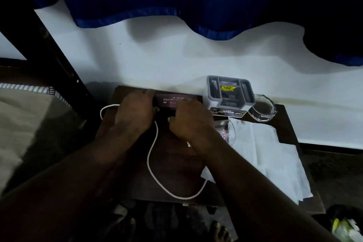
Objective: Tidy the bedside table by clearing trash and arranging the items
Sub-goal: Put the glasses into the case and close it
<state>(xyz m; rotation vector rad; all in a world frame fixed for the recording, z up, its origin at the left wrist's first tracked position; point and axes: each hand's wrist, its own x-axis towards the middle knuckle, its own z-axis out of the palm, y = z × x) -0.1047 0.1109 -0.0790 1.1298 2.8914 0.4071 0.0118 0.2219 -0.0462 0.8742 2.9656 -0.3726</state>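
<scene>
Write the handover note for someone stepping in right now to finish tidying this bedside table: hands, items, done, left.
Left hand and right hand both rest on the dark case at the back of the bedside table; grip unclear.
White cable loops loose across the middle.
Grey organizer and glass ashtray stand at the back right; white paper and a glass tumbler lie in front of them.
Done: nothing clearly finished.
Left: place the case, coil the cable, clear the paper.
</scene>
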